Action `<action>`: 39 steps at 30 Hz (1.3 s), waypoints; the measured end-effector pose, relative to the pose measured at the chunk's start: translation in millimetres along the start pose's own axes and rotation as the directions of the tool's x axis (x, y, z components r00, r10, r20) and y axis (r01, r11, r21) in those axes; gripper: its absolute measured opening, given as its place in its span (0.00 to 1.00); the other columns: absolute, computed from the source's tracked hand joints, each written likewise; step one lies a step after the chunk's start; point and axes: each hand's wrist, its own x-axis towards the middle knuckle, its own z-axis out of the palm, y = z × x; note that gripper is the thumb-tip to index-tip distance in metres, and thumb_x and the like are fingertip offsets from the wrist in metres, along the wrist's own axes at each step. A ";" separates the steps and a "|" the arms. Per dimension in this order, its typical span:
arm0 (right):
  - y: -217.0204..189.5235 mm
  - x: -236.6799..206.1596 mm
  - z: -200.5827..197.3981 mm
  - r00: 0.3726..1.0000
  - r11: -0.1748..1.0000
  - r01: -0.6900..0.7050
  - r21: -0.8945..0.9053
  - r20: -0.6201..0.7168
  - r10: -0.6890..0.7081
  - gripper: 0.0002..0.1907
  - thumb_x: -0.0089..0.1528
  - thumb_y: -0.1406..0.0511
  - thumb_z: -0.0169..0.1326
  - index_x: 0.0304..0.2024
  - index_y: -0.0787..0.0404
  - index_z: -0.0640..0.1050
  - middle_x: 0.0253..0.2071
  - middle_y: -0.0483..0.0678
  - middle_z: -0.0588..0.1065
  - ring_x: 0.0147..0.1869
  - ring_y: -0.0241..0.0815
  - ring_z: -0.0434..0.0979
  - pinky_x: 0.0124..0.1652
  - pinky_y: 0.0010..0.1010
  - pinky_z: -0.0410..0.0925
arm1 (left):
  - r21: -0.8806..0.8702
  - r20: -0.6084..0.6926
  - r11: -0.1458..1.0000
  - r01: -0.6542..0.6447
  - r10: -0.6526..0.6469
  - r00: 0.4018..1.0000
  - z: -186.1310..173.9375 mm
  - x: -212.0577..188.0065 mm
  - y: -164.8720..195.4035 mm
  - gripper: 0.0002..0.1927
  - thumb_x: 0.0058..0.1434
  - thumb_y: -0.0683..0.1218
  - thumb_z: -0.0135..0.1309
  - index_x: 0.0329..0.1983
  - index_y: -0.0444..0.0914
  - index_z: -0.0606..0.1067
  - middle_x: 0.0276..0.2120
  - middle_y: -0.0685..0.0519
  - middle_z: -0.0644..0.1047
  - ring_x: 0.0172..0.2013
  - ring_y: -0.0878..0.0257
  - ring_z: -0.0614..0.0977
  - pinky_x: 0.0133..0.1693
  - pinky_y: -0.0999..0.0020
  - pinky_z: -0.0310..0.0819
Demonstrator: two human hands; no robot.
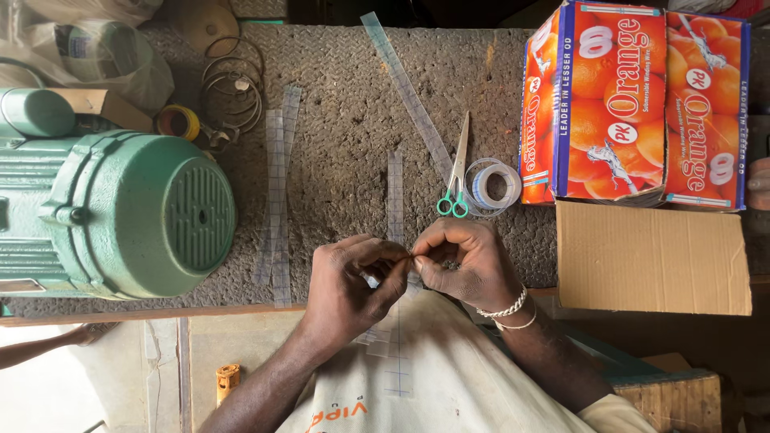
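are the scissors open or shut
Shut: the scissors lie flat on the bench, blades together in one point, green handles side by side, next to the tape roll.

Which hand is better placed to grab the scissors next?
Probably the right hand: the green-handled scissors lie just above it. The left hand sits farther off; both pinch the clear strip.

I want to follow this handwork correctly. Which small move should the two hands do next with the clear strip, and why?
Probably keep creasing along the clear strip: left hand and right hand pinch it together at the bench edge, and most of it hangs unworked below.
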 end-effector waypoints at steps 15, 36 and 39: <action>60.8 48.8 1.3 0.948 0.751 0.079 -0.655 -0.183 -0.259 0.13 0.58 0.66 0.63 0.44 0.62 0.82 0.34 0.48 0.75 0.36 0.40 0.74 0.37 0.31 0.69 | -0.097 0.198 0.995 0.005 0.015 0.980 -22.0 -1.6 -30.3 0.04 0.58 0.38 0.55 0.36 0.33 0.77 0.33 0.47 0.81 0.36 0.62 0.82 0.41 0.66 0.79; 16.6 -13.3 19.9 0.950 0.947 0.285 0.149 -0.174 -0.259 0.12 0.66 0.78 0.56 0.52 0.68 0.74 0.45 0.51 0.78 0.48 0.39 0.83 0.49 0.27 0.77 | -0.232 -0.010 0.972 -0.021 0.019 1.000 1.4 -0.6 -8.9 0.07 0.67 0.42 0.60 0.46 0.35 0.81 0.42 0.51 0.82 0.39 0.69 0.83 0.36 0.75 0.82; -1.0 -17.4 18.2 0.939 0.956 0.292 0.014 -0.191 -0.284 0.08 0.66 0.78 0.57 0.47 0.68 0.76 0.44 0.50 0.77 0.46 0.37 0.82 0.47 0.24 0.75 | -0.183 0.030 0.983 0.012 -0.007 1.000 2.1 -0.2 -6.0 0.07 0.64 0.40 0.62 0.43 0.33 0.82 0.37 0.50 0.83 0.33 0.69 0.81 0.31 0.75 0.76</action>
